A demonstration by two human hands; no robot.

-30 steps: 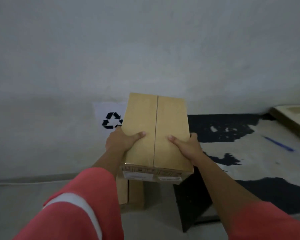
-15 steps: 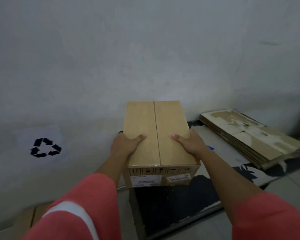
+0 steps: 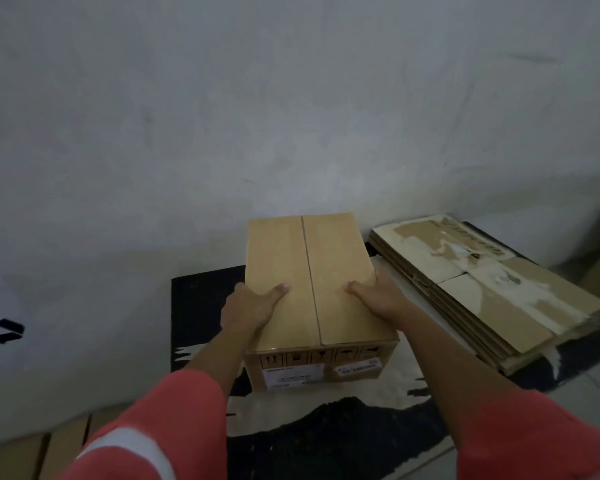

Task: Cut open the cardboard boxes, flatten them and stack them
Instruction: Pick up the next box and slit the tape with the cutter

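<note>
Two-handed, swung a sealed tan cardboard box (image 3: 309, 282) rightward, away from the black recycling sign (image 3: 0, 327), and lowered it towards the black-and-white mat (image 3: 194, 306) beneath the fingers; could not tell whether touching down. Gripped both side walls, left hand (image 3: 250, 306) and right hand (image 3: 378, 296), thumbs (image 3: 278, 291) pressed flat on the smooth, centre-seamed top, other fingers curled round the edges, mostly hidden. Brought just left of a stack of flattened, torn-faced corrugated cartons (image 3: 482, 292) beyond the right fingers. Judged uncut, now placed for cutting.

Flattened stack (image 3: 482, 299) blocks right of box (image 3: 309, 282); left side open.
</note>
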